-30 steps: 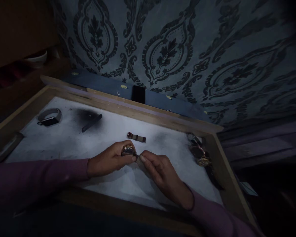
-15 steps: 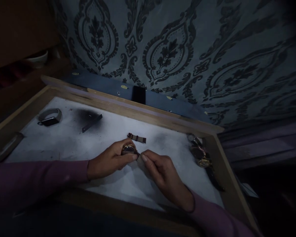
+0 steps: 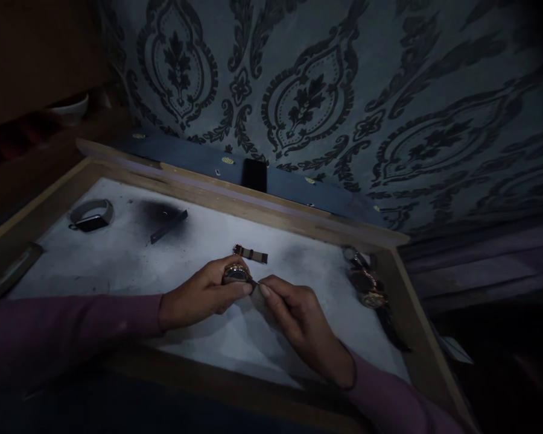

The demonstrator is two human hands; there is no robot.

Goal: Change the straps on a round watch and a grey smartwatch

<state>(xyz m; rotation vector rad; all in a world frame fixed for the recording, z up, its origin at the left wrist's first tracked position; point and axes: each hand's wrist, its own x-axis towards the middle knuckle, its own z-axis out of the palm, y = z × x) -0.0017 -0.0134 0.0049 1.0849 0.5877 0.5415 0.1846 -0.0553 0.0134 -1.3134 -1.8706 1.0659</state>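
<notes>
A round watch case (image 3: 236,273) with a gold-coloured rim is held in my left hand (image 3: 203,293), its fingers and thumb closed around it. Close on the right side, my right hand (image 3: 298,313) pinches a thin dark piece (image 3: 254,282) against the edge of the case. Whether that piece is a tool tip or part of a strap I cannot tell. Just beyond my left fingers lies a short watch strap (image 3: 252,254), brown with a paler underside, on the white sheet.
Wooden walls (image 3: 235,190) frame the white work surface (image 3: 199,235). A smartwatch (image 3: 93,222) and a dark flat bar (image 3: 169,226) lie at the left. Several watches (image 3: 374,299) line the right wall. Behind the frame is a black phone-like slab (image 3: 254,175).
Almost nothing differs. Both hands stay at the watch case in nearly the same pose, with only a very slight shift.
</notes>
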